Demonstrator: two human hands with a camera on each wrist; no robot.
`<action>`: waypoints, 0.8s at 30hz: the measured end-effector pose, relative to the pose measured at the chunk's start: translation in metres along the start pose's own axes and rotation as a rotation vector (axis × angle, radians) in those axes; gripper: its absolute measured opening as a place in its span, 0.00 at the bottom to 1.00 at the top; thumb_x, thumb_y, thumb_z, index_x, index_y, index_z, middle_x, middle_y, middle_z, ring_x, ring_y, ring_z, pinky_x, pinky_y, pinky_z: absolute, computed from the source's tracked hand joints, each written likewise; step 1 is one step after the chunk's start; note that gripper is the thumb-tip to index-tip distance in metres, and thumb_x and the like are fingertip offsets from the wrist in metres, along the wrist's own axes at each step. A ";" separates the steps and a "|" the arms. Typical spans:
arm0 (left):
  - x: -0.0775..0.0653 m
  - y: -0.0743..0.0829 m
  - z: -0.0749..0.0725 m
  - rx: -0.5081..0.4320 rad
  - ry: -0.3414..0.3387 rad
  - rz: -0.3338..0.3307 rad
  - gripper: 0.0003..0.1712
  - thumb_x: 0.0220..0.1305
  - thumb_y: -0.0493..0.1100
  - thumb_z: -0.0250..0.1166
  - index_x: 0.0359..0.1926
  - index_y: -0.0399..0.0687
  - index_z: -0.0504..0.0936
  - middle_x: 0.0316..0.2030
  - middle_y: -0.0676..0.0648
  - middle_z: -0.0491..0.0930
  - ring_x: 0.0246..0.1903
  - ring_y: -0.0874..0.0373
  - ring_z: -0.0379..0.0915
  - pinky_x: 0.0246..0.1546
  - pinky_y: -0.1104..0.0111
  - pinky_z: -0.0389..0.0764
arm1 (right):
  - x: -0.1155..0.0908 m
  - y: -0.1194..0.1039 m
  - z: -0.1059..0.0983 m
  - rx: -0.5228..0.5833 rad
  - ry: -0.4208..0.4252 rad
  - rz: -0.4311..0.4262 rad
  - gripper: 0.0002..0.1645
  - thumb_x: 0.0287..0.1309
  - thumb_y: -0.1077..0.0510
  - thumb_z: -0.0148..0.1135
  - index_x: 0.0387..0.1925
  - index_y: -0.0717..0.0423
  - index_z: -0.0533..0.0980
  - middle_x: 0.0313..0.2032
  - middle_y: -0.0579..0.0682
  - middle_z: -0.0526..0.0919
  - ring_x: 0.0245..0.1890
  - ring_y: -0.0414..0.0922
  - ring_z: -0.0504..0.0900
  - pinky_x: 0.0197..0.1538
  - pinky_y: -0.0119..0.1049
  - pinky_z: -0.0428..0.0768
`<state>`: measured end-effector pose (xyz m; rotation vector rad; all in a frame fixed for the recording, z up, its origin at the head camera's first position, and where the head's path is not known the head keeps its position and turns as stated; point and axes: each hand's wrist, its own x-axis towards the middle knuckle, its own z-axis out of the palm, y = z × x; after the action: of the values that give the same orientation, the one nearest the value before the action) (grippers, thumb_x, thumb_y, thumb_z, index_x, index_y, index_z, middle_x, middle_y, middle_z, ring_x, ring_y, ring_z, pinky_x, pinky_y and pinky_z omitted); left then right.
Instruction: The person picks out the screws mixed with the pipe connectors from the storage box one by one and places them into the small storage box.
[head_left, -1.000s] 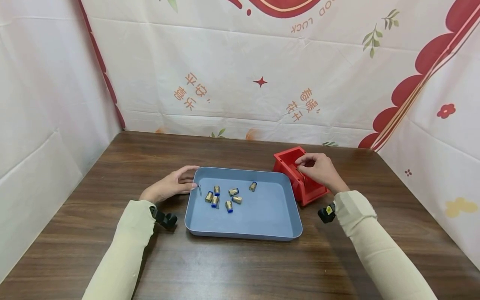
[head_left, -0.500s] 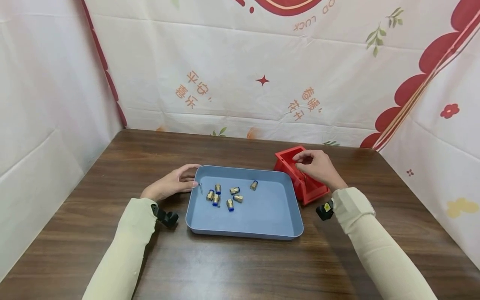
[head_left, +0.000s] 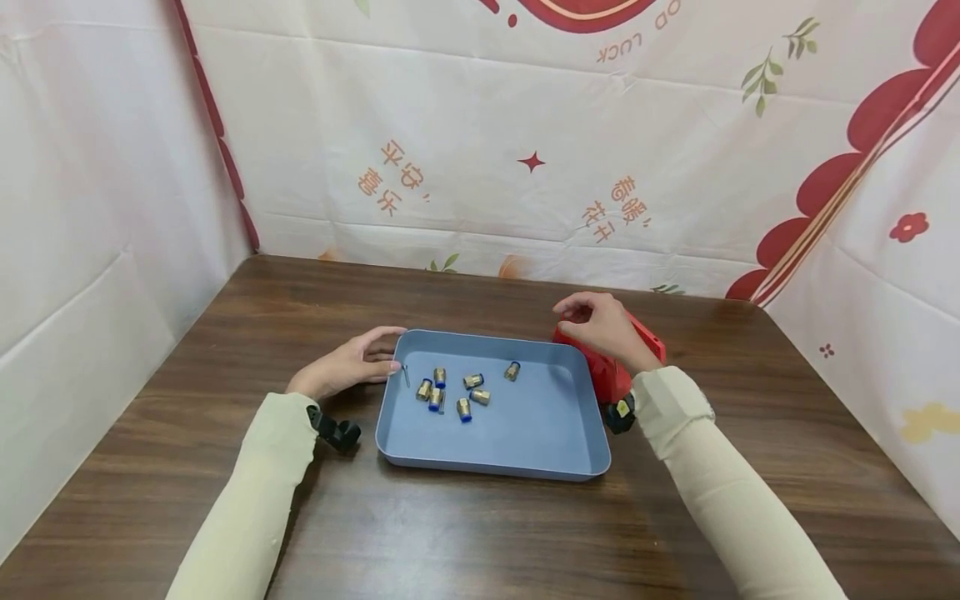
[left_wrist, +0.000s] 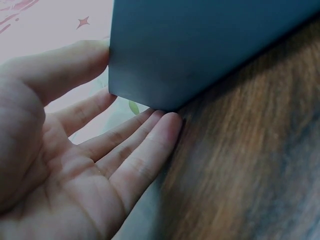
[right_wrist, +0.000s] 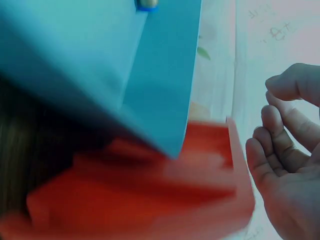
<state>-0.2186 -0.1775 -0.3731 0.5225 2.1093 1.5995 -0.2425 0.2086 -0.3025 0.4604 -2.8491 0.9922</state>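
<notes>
A blue-grey tray (head_left: 525,433) holds several brass fittings with blue ends (head_left: 464,409) and two thin screws (head_left: 407,376). My left hand (head_left: 341,367) is at its back left corner, the thumb on the rim and the other fingers almost straight against the outer wall. In the left wrist view those fingers touch the tray (left_wrist: 200,45) low down, near the table. My right hand (head_left: 603,329) is raised over a red bin (head_left: 611,379) and covers much of it. In the right wrist view its fingers are loosely bent, thumb and index tips close together, with no object visible between them.
The red bin stands against the tray's right side, as the right wrist view of its blurred wall (right_wrist: 200,210) also shows. Both lie on a brown wooden table (head_left: 480,533). A white printed cloth (head_left: 465,150) hangs behind the table and along its sides.
My right hand has moved out of the red bin, up and to the left toward the tray. My left hand and the tray's contents keep their places; the head view shifts slightly.
</notes>
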 end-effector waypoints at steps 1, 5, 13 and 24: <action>0.000 0.000 0.000 0.006 0.001 0.000 0.39 0.66 0.43 0.61 0.72 0.49 0.53 0.66 0.33 0.61 0.63 0.41 0.64 0.59 0.56 0.73 | 0.001 -0.002 0.003 0.009 -0.005 0.000 0.14 0.57 0.63 0.62 0.45 0.61 0.80 0.42 0.59 0.83 0.38 0.48 0.78 0.43 0.35 0.79; -0.002 0.000 0.000 0.014 0.007 -0.002 0.39 0.66 0.43 0.61 0.72 0.49 0.53 0.67 0.33 0.61 0.63 0.41 0.64 0.60 0.56 0.73 | 0.003 -0.013 0.015 0.045 -0.026 0.000 0.16 0.57 0.63 0.63 0.47 0.62 0.78 0.47 0.62 0.81 0.43 0.51 0.78 0.48 0.44 0.81; -0.002 0.001 0.000 0.007 0.005 0.000 0.39 0.66 0.44 0.62 0.72 0.49 0.53 0.67 0.33 0.60 0.63 0.41 0.63 0.60 0.56 0.72 | 0.008 -0.029 0.042 0.085 -0.067 -0.073 0.17 0.53 0.64 0.66 0.46 0.63 0.79 0.46 0.61 0.82 0.43 0.51 0.79 0.50 0.45 0.81; -0.001 0.001 0.001 0.003 -0.001 0.004 0.39 0.66 0.43 0.61 0.72 0.48 0.52 0.67 0.33 0.60 0.63 0.41 0.64 0.60 0.55 0.72 | 0.009 -0.049 0.075 0.076 -0.169 -0.167 0.14 0.52 0.63 0.68 0.43 0.60 0.82 0.43 0.55 0.84 0.42 0.49 0.79 0.51 0.43 0.80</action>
<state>-0.2172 -0.1775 -0.3719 0.5287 2.1108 1.5982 -0.2348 0.1236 -0.3308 0.8116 -2.8644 1.0806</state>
